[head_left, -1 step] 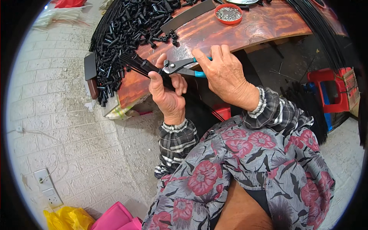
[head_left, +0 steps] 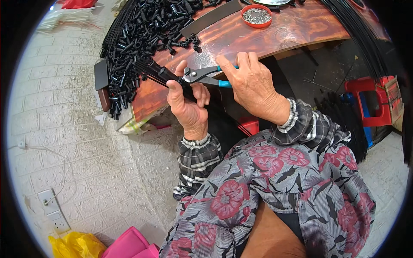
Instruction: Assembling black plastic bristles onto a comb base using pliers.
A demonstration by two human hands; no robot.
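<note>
My right hand (head_left: 254,88) is closed round the blue handles of a pair of pliers (head_left: 202,74). Their metal jaws meet a bundle of thin black strands (head_left: 150,71) just where my left hand (head_left: 189,109) holds it. The left fingers and thumb curl about the bundle, partly hidden behind the plier head. A dark tubular piece (head_left: 164,74) sits on the bundle beside the jaws. What exactly the jaws bite on is too small to tell.
A heap of black tubular fittings (head_left: 146,30) covers the left of the brown table (head_left: 301,28). A red dish (head_left: 257,25) of small metal bits stands at the far edge. Long black strands (head_left: 355,34) overhang the right. A red stool (head_left: 365,101) stands on the floor at right.
</note>
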